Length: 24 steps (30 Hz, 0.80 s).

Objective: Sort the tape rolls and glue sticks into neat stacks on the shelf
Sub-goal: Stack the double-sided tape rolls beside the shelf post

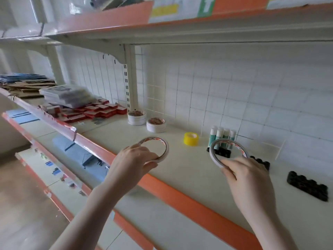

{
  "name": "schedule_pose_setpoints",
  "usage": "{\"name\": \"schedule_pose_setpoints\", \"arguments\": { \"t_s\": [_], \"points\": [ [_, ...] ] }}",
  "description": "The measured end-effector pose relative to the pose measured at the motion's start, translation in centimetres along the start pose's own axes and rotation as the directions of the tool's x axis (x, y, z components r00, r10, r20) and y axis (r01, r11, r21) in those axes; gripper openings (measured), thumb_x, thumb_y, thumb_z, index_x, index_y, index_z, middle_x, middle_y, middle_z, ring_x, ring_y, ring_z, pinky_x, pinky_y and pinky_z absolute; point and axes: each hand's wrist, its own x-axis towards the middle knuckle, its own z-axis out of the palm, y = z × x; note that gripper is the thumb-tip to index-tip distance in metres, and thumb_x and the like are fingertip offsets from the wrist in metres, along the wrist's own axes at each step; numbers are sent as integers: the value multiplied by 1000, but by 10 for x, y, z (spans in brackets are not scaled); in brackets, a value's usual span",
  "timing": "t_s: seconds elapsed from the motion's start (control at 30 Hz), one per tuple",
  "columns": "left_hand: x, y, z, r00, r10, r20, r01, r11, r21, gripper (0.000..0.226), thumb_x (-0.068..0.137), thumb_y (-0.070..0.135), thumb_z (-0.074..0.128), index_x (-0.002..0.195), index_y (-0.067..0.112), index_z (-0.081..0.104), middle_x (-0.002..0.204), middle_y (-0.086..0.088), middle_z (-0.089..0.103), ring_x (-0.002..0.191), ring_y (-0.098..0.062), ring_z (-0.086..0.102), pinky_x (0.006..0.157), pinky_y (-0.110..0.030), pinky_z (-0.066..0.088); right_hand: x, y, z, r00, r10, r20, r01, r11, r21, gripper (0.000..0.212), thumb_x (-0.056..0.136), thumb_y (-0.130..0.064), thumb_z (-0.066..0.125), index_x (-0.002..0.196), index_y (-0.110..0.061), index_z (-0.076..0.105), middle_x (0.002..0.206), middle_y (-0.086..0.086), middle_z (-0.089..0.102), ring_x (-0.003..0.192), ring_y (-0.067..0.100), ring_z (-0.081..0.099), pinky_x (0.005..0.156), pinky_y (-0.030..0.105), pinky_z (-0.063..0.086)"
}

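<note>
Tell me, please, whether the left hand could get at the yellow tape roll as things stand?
Probably not yet: the path to the yellow tape roll over the shelf looks open, but the left hand already holds a thin white tape ring in its grip.

You've got a smooth, matt cream metal shelf (pixel 180 170), a glossy translucent yellow tape roll (pixel 191 139), and matt black ridged plastic blocks (pixel 307 185).

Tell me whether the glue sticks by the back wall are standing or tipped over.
Standing. The four glue sticks stand upright side by side, caps up, against the tiled wall.
</note>
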Motion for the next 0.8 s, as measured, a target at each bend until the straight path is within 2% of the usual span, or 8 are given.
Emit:
{"name": "schedule_pose_setpoints", "arguments": {
  "t_s": [0.1, 0.17, 0.27, 0.4, 0.5, 0.63, 0.73, 0.8],
  "points": [
    [1, -40, 1, 1000, -20, -4, 20, 1000, 2, 14, 74, 34, 61, 79, 26, 71, 65, 11, 61, 68, -17, 59, 59, -30, 50, 24, -26, 32, 1000, -28, 4, 27, 999, 24, 20, 59, -1, 84, 71, -11, 70, 62, 2, 60, 61, 31, 58, 59, 35, 45],
    [6, -70, 1, 1000, -20, -5, 20, 1000, 3, 8, 74, 28, 70, 81, 25, 71, 66, 10, 62, 67, -18, 59, 60, -31, 50, 41, -42, 55, 999, -40, 17, 39, 998, 56, 19, 61, -2, 83, 71, -11, 70, 61, 3, 59, 59, 31, 58, 59, 35, 45],
    [17, -117, 2, 999, -32, -13, 32, 999, 27, 15, 70, 20, 80, 82, 24, 72, 67, 10, 63, 67, -17, 60, 59, -33, 51, 68, -63, 93, 998, -47, 43, 44, 996, 75, 18, 62, -4, 83, 69, -12, 69, 65, 4, 62, 62, 31, 60, 58, 36, 49],
    [37, -177, 2, 998, -59, -36, 60, 997, 45, 19, 65, 19, 84, 80, 23, 73, 67, 9, 65, 66, -19, 63, 54, -32, 51, 110, -88, 139, 993, -30, 112, 21, 997, 76, 19, 62, -5, 82, 67, -16, 68, 62, 0, 59, 61, 30, 58, 58, 34, 44],
    [51, -215, 2, 998, -40, -51, 42, 998, 39, 13, 68, 20, 81, 79, 21, 73, 68, 6, 66, 66, -21, 63, 55, -32, 52, 135, -99, 166, 986, -33, 166, 17, 995, 97, 16, 65, -5, 80, 68, -15, 68, 60, 1, 56, 60, 30, 56, 57, 33, 40],
    [70, -252, 11, 997, -57, -55, 57, 998, 4, 13, 68, 17, 81, 78, 17, 73, 67, 2, 65, 65, -25, 62, 56, -38, 53, 153, -103, 191, 963, -49, 265, 26, 996, 90, 10, 71, -9, 77, 69, -14, 70, 62, 2, 57, 62, 30, 56, 57, 33, 40],
    [86, -265, 23, 998, -34, -52, 33, 999, -34, 12, 70, 19, 80, 80, 20, 73, 68, 4, 65, 66, -24, 61, 57, -33, 51, 168, -108, 206, 946, -75, 314, 57, 996, 67, 7, 81, -17, 69, 73, -15, 69, 67, 3, 59, 69, 30, 56, 60, 34, 39],
    [95, -272, 31, 999, -15, -46, 12, 998, -61, 18, 66, 15, 83, 80, 19, 74, 68, 4, 66, 66, -25, 62, 58, -32, 49, 181, -112, 216, 940, -76, 332, 61, 997, 54, 11, 84, -20, 65, 74, -15, 68, 70, 4, 59, 74, 29, 54, 60, 34, 33]
  ]
}}
